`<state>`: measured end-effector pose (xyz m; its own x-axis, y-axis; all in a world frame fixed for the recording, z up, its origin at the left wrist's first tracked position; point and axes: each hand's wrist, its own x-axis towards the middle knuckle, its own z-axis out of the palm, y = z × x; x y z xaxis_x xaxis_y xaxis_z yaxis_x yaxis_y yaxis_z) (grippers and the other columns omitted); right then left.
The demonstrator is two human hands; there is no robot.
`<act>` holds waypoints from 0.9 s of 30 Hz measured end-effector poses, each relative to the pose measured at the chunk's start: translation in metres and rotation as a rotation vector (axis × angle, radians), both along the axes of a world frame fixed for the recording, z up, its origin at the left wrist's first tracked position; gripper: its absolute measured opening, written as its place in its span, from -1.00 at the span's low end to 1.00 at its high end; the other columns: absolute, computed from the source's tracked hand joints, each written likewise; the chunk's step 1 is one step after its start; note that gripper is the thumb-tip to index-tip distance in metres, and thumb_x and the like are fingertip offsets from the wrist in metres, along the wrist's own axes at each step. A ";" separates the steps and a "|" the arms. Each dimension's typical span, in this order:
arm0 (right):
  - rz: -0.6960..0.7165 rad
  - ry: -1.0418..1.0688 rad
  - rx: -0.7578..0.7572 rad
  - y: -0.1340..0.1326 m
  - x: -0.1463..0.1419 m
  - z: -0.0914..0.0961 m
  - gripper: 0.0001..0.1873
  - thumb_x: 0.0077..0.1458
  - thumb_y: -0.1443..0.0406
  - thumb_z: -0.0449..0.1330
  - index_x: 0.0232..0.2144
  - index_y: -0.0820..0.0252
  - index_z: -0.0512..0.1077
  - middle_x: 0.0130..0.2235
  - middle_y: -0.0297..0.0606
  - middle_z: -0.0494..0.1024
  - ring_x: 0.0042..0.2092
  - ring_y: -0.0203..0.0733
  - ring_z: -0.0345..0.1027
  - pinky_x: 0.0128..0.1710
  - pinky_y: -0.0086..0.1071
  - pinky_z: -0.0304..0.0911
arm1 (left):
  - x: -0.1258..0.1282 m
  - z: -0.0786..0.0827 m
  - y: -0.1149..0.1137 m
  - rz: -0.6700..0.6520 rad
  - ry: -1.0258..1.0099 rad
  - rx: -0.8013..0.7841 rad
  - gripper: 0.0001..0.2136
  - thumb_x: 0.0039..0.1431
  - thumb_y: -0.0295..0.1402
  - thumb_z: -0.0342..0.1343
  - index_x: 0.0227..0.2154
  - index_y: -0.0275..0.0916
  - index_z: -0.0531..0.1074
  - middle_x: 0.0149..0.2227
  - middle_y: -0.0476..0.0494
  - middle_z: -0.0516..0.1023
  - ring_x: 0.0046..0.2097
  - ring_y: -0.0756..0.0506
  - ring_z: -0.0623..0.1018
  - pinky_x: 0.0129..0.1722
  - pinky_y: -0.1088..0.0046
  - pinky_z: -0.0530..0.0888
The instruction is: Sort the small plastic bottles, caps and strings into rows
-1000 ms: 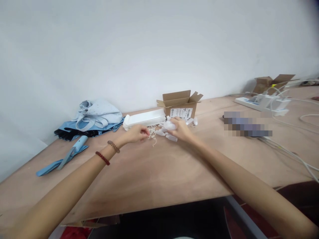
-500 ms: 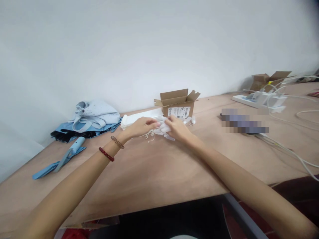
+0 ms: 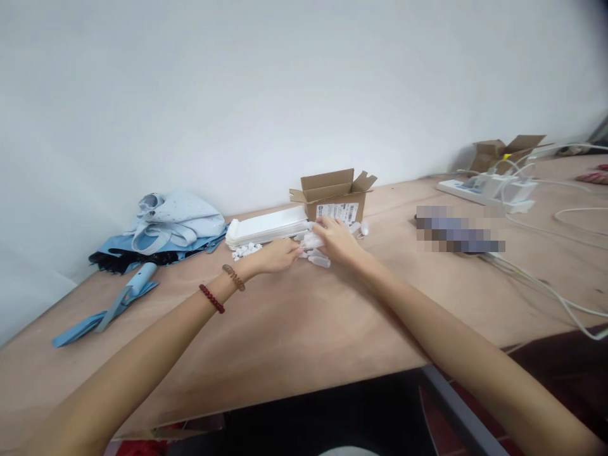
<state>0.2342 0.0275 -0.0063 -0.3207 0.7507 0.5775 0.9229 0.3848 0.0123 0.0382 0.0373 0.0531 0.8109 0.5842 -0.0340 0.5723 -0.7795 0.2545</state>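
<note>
Right hand (image 3: 336, 240) pinches translucent tubes (image 3: 312, 240) at its left; left hand (image 3: 279, 255) just beside them, grip unclear.

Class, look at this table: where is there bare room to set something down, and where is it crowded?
The table is bare between the left arm and right arm, and beyond the right arm between the labelled box and the blurred-out item. It is crowded around the left hand and right hand, with tubes, the white stack and small white pieces.
</note>
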 end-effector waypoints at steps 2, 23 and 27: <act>-0.024 0.009 -0.009 0.002 0.004 0.001 -0.71 -0.04 0.49 0.08 -0.21 0.23 0.38 -0.07 -0.01 0.36 -0.08 0.01 0.21 -0.13 -0.21 0.08 | -0.001 0.003 -0.003 -0.009 -0.006 -0.005 -0.66 0.25 -0.31 -0.23 -0.63 -0.22 0.19 -0.53 -0.05 0.34 -0.46 -0.05 0.33 -0.35 0.41 0.26; -0.201 0.184 0.030 0.012 0.028 -0.006 -0.81 -0.01 0.32 0.13 -0.27 0.21 0.36 -0.11 -0.05 0.36 -0.14 0.00 0.24 -0.18 -0.23 0.15 | -0.041 0.010 0.034 0.454 -0.153 0.324 -0.64 0.19 -0.19 -0.15 -0.59 -0.26 0.37 -0.54 -0.16 0.47 -0.42 -0.12 0.45 -0.40 0.42 0.29; -0.149 0.176 -0.013 0.007 0.023 -0.004 -0.81 0.00 0.33 0.13 -0.26 0.21 0.37 -0.12 -0.06 0.38 -0.13 -0.01 0.25 -0.18 -0.23 0.15 | -0.044 -0.010 0.039 0.439 0.034 0.319 -0.70 0.09 -0.16 -0.01 -0.43 -0.31 0.47 -0.35 -0.29 0.55 -0.27 -0.21 0.51 -0.32 0.38 0.33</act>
<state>0.2568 0.0343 -0.0101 -0.1009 0.7898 0.6050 0.9569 0.2434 -0.1582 -0.0054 0.0765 0.0435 0.4895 0.8535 0.1786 0.8654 -0.5006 0.0201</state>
